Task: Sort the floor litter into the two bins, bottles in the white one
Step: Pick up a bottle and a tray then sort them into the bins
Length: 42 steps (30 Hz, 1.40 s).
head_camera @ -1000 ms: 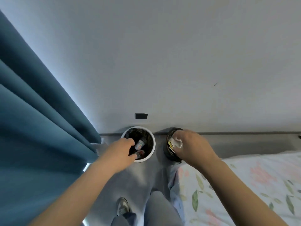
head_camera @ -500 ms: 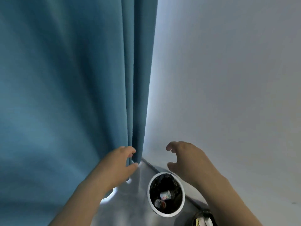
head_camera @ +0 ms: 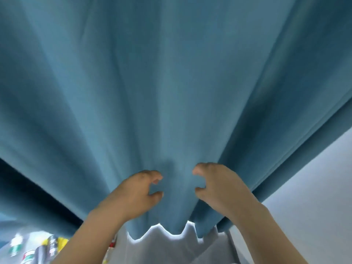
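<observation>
Facing a big blue curtain point(head_camera: 171, 82) with left hand point(head_camera: 137, 193) and right hand point(head_camera: 219, 185) empty, fingers loose, likely ready to pick up blurry litter point(head_camera: 38, 250) down left.

Left hand point(head_camera: 137, 193) and right hand point(head_camera: 221, 187) hover before the curtain point(head_camera: 171, 82).

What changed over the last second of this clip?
View swung left: bins gone from frame, curtain fills it, blurred litter appears lower left. The right hand let go of its paper; the left hand holds nothing either. Both stay raised, fingers loosely curled.
</observation>
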Each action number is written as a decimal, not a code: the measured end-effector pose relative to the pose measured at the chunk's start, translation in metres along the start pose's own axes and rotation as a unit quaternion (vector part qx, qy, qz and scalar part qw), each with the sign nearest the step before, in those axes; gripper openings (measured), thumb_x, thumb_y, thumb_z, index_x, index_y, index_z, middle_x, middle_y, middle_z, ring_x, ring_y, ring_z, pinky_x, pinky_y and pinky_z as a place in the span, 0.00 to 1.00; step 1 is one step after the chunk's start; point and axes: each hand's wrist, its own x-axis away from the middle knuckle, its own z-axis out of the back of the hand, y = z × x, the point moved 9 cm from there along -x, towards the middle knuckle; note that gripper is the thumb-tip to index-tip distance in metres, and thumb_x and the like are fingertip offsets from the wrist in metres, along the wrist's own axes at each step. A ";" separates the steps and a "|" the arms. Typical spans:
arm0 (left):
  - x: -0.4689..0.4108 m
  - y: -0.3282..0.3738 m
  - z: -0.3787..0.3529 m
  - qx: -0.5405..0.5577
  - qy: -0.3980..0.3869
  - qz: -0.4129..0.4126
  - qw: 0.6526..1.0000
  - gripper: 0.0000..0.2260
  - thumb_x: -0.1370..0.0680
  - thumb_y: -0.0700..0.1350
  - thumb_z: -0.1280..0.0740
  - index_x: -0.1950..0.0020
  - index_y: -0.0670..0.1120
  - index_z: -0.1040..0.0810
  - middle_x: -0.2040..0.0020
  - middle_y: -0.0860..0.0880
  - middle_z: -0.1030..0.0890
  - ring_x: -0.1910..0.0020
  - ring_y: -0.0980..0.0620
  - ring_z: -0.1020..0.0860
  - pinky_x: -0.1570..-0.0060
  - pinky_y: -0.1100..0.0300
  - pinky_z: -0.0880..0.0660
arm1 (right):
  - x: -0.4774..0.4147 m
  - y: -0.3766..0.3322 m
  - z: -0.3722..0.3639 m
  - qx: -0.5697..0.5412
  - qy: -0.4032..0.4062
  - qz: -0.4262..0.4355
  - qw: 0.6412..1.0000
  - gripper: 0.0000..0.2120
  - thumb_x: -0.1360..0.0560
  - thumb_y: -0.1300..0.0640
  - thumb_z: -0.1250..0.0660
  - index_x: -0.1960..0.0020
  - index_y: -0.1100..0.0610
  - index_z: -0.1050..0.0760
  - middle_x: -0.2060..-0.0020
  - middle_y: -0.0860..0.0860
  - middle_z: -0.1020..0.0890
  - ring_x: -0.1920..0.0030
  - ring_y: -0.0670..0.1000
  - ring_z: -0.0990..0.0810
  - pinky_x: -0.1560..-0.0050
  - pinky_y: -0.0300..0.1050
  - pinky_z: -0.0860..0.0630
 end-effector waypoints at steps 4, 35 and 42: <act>0.044 -0.078 0.043 0.008 0.050 0.077 0.996 0.17 0.23 0.53 0.35 0.35 0.55 0.29 0.40 0.59 0.25 0.41 0.59 0.25 0.42 0.67 0.30 | -0.029 -0.098 -0.015 0.017 -0.027 0.088 0.996 0.20 0.24 0.55 0.37 0.32 0.48 0.31 0.39 0.46 0.25 0.38 0.49 0.27 0.42 0.41 0.30; 0.412 -0.462 0.117 0.161 0.236 0.548 0.786 0.17 0.23 0.53 0.36 0.35 0.53 0.29 0.39 0.56 0.24 0.42 0.56 0.26 0.41 0.61 0.28 | -0.034 -0.655 -0.246 0.136 -0.224 0.563 0.784 0.20 0.26 0.56 0.35 0.34 0.51 0.28 0.40 0.49 0.23 0.41 0.52 0.24 0.51 0.43 0.29; 0.403 -0.538 0.109 0.183 0.250 0.583 0.751 0.16 0.22 0.52 0.36 0.35 0.52 0.29 0.39 0.55 0.24 0.42 0.55 0.25 0.42 0.61 0.28 | -0.080 -0.709 -0.313 0.149 -0.231 0.583 0.764 0.20 0.26 0.57 0.34 0.35 0.51 0.27 0.43 0.50 0.21 0.44 0.53 0.23 0.51 0.43 0.27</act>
